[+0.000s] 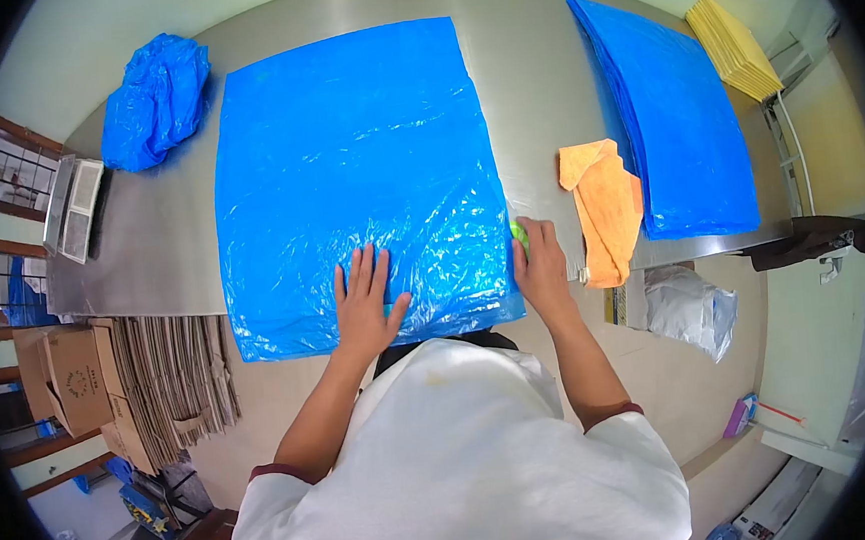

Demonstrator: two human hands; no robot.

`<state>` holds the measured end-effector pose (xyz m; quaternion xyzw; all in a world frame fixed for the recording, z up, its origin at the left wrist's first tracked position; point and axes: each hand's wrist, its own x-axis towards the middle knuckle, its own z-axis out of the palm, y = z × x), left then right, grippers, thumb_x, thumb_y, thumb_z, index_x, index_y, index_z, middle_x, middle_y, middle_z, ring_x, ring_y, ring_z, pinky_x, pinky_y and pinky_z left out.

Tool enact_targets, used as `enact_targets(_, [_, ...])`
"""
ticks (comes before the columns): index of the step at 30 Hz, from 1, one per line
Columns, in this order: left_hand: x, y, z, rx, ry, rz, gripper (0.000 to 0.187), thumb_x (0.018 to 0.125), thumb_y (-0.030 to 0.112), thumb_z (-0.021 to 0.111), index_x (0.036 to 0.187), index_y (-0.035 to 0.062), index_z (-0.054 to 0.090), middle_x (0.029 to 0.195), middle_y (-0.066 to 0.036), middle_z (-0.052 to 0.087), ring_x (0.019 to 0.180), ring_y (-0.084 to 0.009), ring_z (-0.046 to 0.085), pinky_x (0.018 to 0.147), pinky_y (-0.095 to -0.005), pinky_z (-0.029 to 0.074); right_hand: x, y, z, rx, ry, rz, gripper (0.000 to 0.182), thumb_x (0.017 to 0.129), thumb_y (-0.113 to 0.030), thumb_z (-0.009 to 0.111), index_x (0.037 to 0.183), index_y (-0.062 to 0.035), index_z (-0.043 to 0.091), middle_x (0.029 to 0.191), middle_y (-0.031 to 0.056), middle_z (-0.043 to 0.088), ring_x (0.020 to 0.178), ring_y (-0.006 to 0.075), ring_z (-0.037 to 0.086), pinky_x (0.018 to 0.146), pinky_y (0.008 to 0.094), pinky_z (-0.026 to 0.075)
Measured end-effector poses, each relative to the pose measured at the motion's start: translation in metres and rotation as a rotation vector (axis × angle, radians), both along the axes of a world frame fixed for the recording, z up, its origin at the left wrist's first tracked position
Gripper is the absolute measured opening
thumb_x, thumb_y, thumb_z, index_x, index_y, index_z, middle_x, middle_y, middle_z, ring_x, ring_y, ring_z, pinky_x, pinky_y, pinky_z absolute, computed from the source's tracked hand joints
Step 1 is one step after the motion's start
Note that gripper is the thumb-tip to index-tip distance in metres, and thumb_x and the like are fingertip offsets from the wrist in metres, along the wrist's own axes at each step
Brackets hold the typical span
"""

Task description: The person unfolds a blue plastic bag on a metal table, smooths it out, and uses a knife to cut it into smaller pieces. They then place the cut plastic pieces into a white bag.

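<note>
A large blue plastic sheet (355,165) lies spread on the metal table, its near edge hanging over the front. My left hand (366,305) rests flat on its lower part, fingers stretched out and holding nothing. At the sheet's right edge, my right hand (542,267) is closed around a small bright green object (519,232). Most of that object is hidden by the fingers, so its kind cannot be made out. To the right of this hand lies a folded orange cloth (607,213).
A stack of folded blue sheets (678,122) lies at the right, near a yellow pleated stack (733,48). Crumpled blue plastic (155,104) sits at the back left of the metal table (529,73), above a white tray-like item (79,209). Flattened cardboard (169,379) stands below left.
</note>
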<state>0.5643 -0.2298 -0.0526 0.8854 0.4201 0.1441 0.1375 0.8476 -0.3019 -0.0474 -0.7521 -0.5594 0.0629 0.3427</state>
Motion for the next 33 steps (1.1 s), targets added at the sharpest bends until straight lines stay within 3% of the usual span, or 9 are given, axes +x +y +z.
enact_targets(6, [-0.043,-0.033,-0.051,0.034,-0.052,-0.299,0.046,0.082,0.015,0.068,0.125,0.0327,0.063,0.147,-0.011,0.044,0.139,-0.0323,0.035,0.114,-0.0518,0.016,-0.010,-0.023,0.003,-0.039,-0.001,-0.007,0.034,0.088,-0.004,0.059,0.120,-0.0005,0.052,0.106,0.0203,0.053,0.091,0.0384,0.059,0.075,0.0437,0.051])
enact_targets(9, [-0.047,-0.036,-0.063,0.184,-0.173,-0.363,0.048,0.080,0.016,0.068,0.126,0.0307,0.063,0.144,-0.010,0.047,0.134,-0.0320,0.042,0.112,-0.0501,0.022,-0.011,-0.024,0.004,-0.043,-0.005,-0.013,0.034,0.088,-0.004,0.059,0.120,-0.0006,0.052,0.105,0.0200,0.053,0.093,0.0378,0.058,0.076,0.0432,0.051])
enact_targets(15, [-0.024,-0.015,-0.025,-0.345,-0.236,-0.737,0.050,0.083,0.012,0.060,0.132,0.0225,0.058,0.142,-0.010,0.048,0.120,-0.0318,0.054,0.099,-0.0420,0.042,-0.012,-0.023,0.001,-0.018,-0.021,-0.013,0.034,0.087,-0.003,0.060,0.120,-0.0006,0.053,0.105,0.0198,0.054,0.094,0.0382,0.058,0.077,0.0433,0.050])
enact_targets(18, [0.012,-0.011,-0.016,-0.485,-0.028,-0.808,0.052,0.088,0.012,0.050,0.140,0.0208,0.048,0.142,-0.010,0.047,0.124,-0.0316,0.051,0.099,-0.0444,0.044,-0.012,-0.022,0.002,-0.031,-0.016,-0.017,0.034,0.087,-0.003,0.060,0.120,-0.0005,0.053,0.105,0.0199,0.054,0.094,0.0383,0.058,0.078,0.0433,0.050])
enact_targets(21, [0.028,-0.006,-0.045,-0.431,-0.094,-0.717,0.068,0.084,0.000,0.058,0.146,0.0205,0.038,0.143,-0.011,0.044,0.119,-0.0359,0.052,0.100,-0.0430,0.045,-0.011,-0.023,0.002,-0.031,-0.023,-0.001,0.034,0.086,-0.003,0.061,0.120,-0.0006,0.053,0.105,0.0199,0.054,0.094,0.0382,0.059,0.078,0.0432,0.050])
enact_targets(22, [0.028,-0.004,-0.056,-0.439,-0.130,-0.691,0.064,0.084,0.001,0.062,0.143,0.0196,0.044,0.140,-0.010,0.046,0.121,-0.0304,0.052,0.100,-0.0408,0.045,-0.010,-0.022,0.002,-0.028,-0.023,0.001,0.034,0.086,-0.003,0.061,0.120,-0.0007,0.053,0.105,0.0199,0.055,0.094,0.0382,0.059,0.078,0.0431,0.050])
enact_targets(25, [0.023,-0.007,-0.093,-1.066,-0.308,-0.518,0.059,0.086,0.006,0.066,0.140,0.0177,0.048,0.139,-0.007,0.047,0.124,-0.0226,0.050,0.100,-0.0381,0.045,-0.011,-0.023,0.003,-0.045,-0.008,-0.010,0.035,0.086,-0.003,0.061,0.119,-0.0010,0.053,0.105,0.0196,0.055,0.094,0.0380,0.059,0.078,0.0430,0.050])
enact_targets(26, [0.031,0.000,-0.062,-1.820,-0.281,0.016,0.048,0.093,0.025,0.063,0.139,0.0166,0.051,0.142,-0.005,0.045,0.126,-0.0177,0.048,0.105,-0.0349,0.040,-0.010,-0.023,0.004,-0.055,-0.004,-0.013,0.035,0.086,-0.003,0.062,0.119,-0.0011,0.053,0.105,0.0194,0.055,0.094,0.0380,0.059,0.078,0.0430,0.050])
enact_targets(33, [0.005,0.024,0.015,-1.494,-0.096,-0.615,0.063,0.101,0.049,0.040,0.146,0.0052,0.037,0.148,-0.014,0.040,0.137,-0.0257,0.036,0.114,-0.0359,0.025,-0.005,-0.023,0.006,-0.033,0.042,-0.013,0.036,0.084,-0.003,0.063,0.119,-0.0016,0.053,0.105,0.0193,0.055,0.094,0.0374,0.059,0.078,0.0420,0.050])
